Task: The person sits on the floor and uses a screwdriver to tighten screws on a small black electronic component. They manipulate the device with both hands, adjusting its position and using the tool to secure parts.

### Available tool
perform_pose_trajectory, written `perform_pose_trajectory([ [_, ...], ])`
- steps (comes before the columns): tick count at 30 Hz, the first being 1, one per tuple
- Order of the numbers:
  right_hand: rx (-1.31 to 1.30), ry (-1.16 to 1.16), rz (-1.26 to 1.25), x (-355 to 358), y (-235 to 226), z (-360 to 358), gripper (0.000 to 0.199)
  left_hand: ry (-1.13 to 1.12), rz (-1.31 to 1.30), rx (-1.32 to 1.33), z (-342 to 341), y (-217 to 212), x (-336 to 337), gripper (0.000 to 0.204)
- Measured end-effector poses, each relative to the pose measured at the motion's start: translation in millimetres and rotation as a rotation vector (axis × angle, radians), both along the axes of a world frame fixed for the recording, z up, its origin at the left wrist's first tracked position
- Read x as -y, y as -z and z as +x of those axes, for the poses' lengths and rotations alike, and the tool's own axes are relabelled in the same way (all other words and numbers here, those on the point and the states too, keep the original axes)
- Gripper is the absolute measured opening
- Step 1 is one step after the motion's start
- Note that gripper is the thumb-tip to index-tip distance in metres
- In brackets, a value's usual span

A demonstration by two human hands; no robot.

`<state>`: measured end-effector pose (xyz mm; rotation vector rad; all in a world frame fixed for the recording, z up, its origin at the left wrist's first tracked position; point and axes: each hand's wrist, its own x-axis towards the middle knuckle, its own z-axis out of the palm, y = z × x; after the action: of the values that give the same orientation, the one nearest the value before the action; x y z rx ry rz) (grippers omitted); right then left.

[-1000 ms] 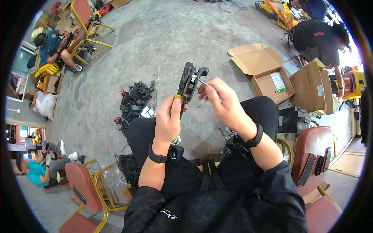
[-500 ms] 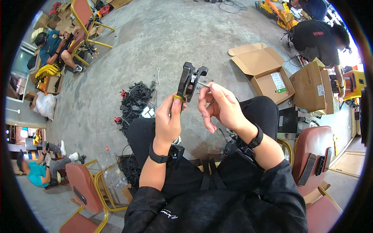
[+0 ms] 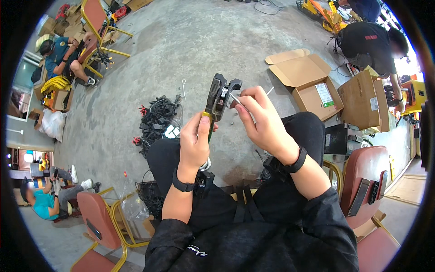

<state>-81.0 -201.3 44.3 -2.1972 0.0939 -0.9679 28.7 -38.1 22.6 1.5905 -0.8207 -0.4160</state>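
A black clamp-shaped tool (image 3: 215, 93) with a yellow-trimmed handle (image 3: 206, 114) is held by the left hand (image 3: 195, 139), closed around that handle, above the grey concrete floor (image 3: 204, 45), well in from its edges. A thin silver metal rod (image 3: 234, 98) is pinched by the right hand (image 3: 263, 120), thumb and fingers clamped on it, its tip at the tool's head

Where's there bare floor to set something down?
The widest bare patch is the floor straight ahead, between the upper-left chair and the open box. Another lies between the cable heap and the white bag. It's crowded at right: open box, tall box, black box and right chair sit close together.
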Motion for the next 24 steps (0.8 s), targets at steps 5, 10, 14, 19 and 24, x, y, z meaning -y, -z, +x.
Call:
perform_pose_trajectory([
  [5,-0.070,-0.270,0.649,-1,1,-4,0.029,-0.020,-0.087,-0.122,-5,0,3,0.036],
  [10,-0.174,-0.518,1.179,0,-7,-5,0.039,0.002,-0.014,0.048,1,-1,0,0.042],
  [14,-0.195,-0.686,1.505,1,-15,-9,0.042,-0.034,-0.043,0.144,-2,-3,1,0.039],
  [19,-0.181,-0.966,1.951,10,-5,-12,0.036,-0.094,-0.006,0.390,0,-9,3,0.030],
  [24,-0.269,-0.768,1.581,6,-17,-10,0.031,-0.097,-0.003,0.375,2,-8,1,0.030],
])
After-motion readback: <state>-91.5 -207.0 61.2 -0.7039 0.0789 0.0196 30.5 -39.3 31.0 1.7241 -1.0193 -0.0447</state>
